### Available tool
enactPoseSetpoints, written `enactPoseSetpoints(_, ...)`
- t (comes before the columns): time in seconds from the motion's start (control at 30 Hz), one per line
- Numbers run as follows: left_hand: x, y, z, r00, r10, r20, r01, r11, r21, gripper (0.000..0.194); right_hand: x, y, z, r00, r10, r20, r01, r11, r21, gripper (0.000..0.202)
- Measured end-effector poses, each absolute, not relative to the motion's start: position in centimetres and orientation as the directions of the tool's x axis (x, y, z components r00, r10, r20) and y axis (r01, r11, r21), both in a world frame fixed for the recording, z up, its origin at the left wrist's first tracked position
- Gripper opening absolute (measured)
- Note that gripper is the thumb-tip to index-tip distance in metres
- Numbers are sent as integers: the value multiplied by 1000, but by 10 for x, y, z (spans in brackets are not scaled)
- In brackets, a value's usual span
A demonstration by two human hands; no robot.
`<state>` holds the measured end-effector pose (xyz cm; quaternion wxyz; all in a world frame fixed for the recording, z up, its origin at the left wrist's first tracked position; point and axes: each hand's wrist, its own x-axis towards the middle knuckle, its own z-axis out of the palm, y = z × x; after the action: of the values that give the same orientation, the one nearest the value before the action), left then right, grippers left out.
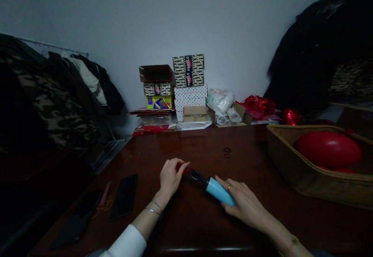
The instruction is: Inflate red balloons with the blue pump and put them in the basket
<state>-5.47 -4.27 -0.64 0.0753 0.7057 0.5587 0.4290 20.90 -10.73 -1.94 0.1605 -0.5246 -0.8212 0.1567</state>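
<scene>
My right hand [244, 202] is wrapped round the light-blue body of a balloon pump [220, 192], its palm over the near end. The pump's black nozzle end points left toward my other hand. With fingers pinched, my left hand [171, 176] holds a small red limp balloon [185, 170] close to the nozzle tip. Most of the balloon is hidden by the fingers, and I cannot tell whether its neck is around the nozzle. Both hands are just above the dark wooden table [186, 226].
A wicker basket [279, 164] with inflated red balloons [329, 148] stands at the right. Two black flat devices [124, 197] and a reddish stick [105, 194] with yellow cord lie left. Black rings [227, 150] lie ahead. Stacked boxes [190, 98] stand beyond the table.
</scene>
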Motion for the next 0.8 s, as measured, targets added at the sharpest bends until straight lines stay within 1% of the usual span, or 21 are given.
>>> enactPoseSetpoints(0.07,-50,-47,-4,-130,828,545,755,-274,596,31,205,-108,-22,-386,915,112,816,396,-421,71)
enactPoseSetpoints(0.13,-48,-50,-3,-210,791,575,746,-250,617,33,202,-109,-25,-366,920,140,820,390,-419,72)
enactPoseSetpoints(0.17,-48,-51,-3,-235,797,556,723,-239,648,36,201,-108,-27,-358,921,157,821,390,-416,72)
enactPoseSetpoints(0.2,-47,-51,-4,-244,834,495,681,-216,700,38,200,-108,-29,-352,920,173,823,392,-412,72)
enactPoseSetpoints(0.23,-46,-50,-6,-244,889,387,611,-170,774,42,199,-108,-31,-348,920,183,824,393,-408,72)
enactPoseSetpoints(0.27,-44,-50,-8,-229,943,242,506,-97,857,47,199,-108,-32,-345,920,187,826,392,-404,72)
enactPoseSetpoints(0.3,-41,-49,-10,-172,982,73,371,-4,929,52,198,-108,-33,-343,920,189,829,391,-400,71)
enactPoseSetpoints(0.33,-37,-48,-12,-131,988,-80,193,104,976,55,197,-108,-34,-344,920,190,831,392,-395,71)
enactPoseSetpoints(0.37,-32,-46,-14,-72,977,-198,6,199,980,56,196,-109,-35,-345,919,193,832,394,-390,71)
enactPoseSetpoints(0.4,-26,-45,-15,4,965,-262,-161,259,952,57,194,-109,-36,-346,918,196,833,396,-386,71)
enactPoseSetpoints(0.47,-16,-42,-17,43,960,-278,-445,267,855,50,191,-111,-36,-351,915,200,830,402,-386,71)
enactPoseSetpoints(0.5,-11,-40,-17,25,966,-259,-556,229,799,44,189,-112,-37,-353,914,198,828,404,-389,71)
enactPoseSetpoints(0.57,-1,-37,-19,-48,971,-236,-713,132,688,31,184,-114,-38,-355,916,184,826,400,-396,72)
enactPoseSetpoints(0.6,3,-37,-21,-76,969,-236,-763,96,640,27,182,-115,-39,-353,919,175,827,395,-400,72)
enactPoseSetpoints(0.67,11,-37,-25,-97,964,-248,-820,64,568,26,179,-117,-41,-335,928,161,835,371,-406,73)
enactPoseSetpoints(0.73,18,-39,-31,-78,964,-253,-843,72,533,29,176,-118,-44,-300,942,151,848,336,-410,73)
enactPoseSetpoints(0.8,22,-42,-35,-47,968,-245,-848,90,523,31,174,-118,-45,-284,947,147,851,320,-416,72)
